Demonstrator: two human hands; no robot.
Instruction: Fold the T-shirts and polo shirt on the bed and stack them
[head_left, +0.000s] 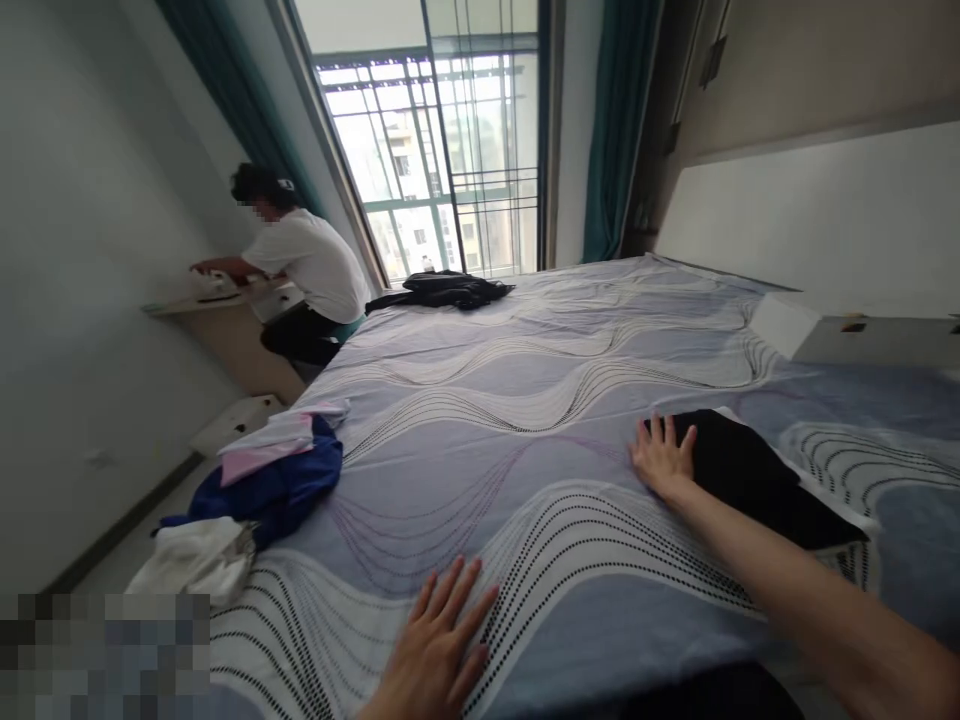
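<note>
Head view: the right hand (664, 457), fingers spread and grasping nothing visible, rests at the near-left edge of the black cloth (750, 475), which lies folded on the bed (480, 375). The left hand (442, 640), wide and empty, lies palm down. Flattening appears to be in hand; the next move likely calls for lifting the right hand clear.

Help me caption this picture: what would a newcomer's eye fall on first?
Probably the bright window at the back, then the wavy-patterned sheet spread across the middle. On it in the foreground are two bare hands, fingers spread: the left hand near the bottom edge, the right hand at the left end of a black cloth. Farther back on the left, a person in a white shirt is at a desk.
</note>
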